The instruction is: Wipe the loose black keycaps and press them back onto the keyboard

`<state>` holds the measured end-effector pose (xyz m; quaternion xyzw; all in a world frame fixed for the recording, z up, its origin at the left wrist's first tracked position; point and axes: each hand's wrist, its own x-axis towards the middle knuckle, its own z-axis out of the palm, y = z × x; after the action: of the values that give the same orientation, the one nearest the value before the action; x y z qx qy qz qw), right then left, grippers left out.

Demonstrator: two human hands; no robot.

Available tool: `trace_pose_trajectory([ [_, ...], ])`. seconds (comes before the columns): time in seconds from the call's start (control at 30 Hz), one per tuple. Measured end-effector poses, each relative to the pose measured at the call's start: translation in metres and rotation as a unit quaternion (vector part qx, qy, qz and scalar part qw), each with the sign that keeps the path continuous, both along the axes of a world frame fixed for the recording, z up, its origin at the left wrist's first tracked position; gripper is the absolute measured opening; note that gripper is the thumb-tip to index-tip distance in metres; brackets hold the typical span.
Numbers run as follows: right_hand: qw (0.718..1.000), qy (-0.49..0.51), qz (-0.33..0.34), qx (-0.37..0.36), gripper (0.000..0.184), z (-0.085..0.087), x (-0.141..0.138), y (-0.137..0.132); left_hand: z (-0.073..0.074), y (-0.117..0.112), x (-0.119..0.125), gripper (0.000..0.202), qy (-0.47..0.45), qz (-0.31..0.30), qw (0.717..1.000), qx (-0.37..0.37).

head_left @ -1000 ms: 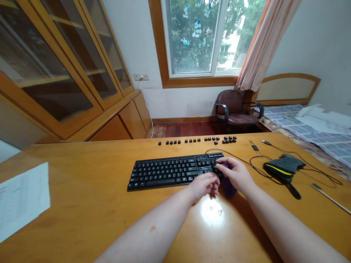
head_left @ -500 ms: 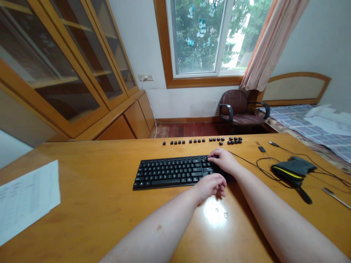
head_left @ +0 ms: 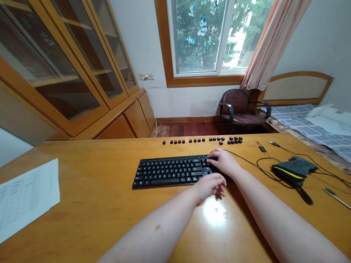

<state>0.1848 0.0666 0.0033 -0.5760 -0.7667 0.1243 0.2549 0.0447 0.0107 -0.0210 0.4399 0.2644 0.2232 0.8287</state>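
Keyboard: a black computer keyboard (head_left: 170, 171) lies flat on the middle of the desk, its long side across the view. Its right end is hidden under the right hand.

Right hand: the right hand (head_left: 223, 162) lies palm down over the right end of the keyboard. The fingers are bent and the fingertips touch the keys of the far rows. Whether it pinches a key or anything else beneath it cannot be seen.

Left hand: the left hand (head_left: 210, 186) rests on the desk just in front of the keyboard's near edge, close beside the right wrist. Its fingers are curled in to a loose fist. Nothing shows between them, and the inside of the fist is hidden.

Keycaps: loose black keycaps (head_left: 203, 140) stand in a row of small groups beyond the keyboard, near the far edge of the desk and apart from both hands.

Cable: a thin black cable (head_left: 246, 157) runs from behind the right hand off to the right in loops.

Pouch: a black pouch with a yellow stripe (head_left: 293, 170) lies to the right of the cable loops, well apart from the keyboard.

Desk: a glossy yellow-brown wooden desk (head_left: 95, 175) carries all of this.

Paper: a white printed sheet of paper (head_left: 27, 197) lies at the left edge of the desk.

Room: a dark red armchair (head_left: 238, 106) stands beyond the desk, under a wood-framed window (head_left: 203, 36).
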Motion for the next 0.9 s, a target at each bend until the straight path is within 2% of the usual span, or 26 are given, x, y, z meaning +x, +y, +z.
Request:
trace_pose_trajectory([
  [0.2, 1.0, -0.015, 0.018, -0.008, 0.019, 0.001, 0.0, 0.0, 0.001, -0.001, 0.0, 0.035, 0.0, 0.003, 1.0, -0.009],
  [0.7, 0.998, -0.054, -0.02, -0.026, 0.016, -0.001, -0.008, -0.003, 0.002, -0.002, -0.002, 0.034, -0.006, 0.011, 1.0, -0.001],
  [0.8, 0.999, -0.021, -0.036, 0.002, 0.018, 0.0, -0.004, -0.002, 0.002, -0.001, -0.002, 0.034, -0.005, 0.007, 1.0, -0.003],
  [0.9, 0.991, 0.003, -0.115, 0.075, 0.022, 0.0, 0.015, 0.005, 0.002, -0.001, -0.001, 0.034, -0.006, 0.001, 1.0, -0.009],
])
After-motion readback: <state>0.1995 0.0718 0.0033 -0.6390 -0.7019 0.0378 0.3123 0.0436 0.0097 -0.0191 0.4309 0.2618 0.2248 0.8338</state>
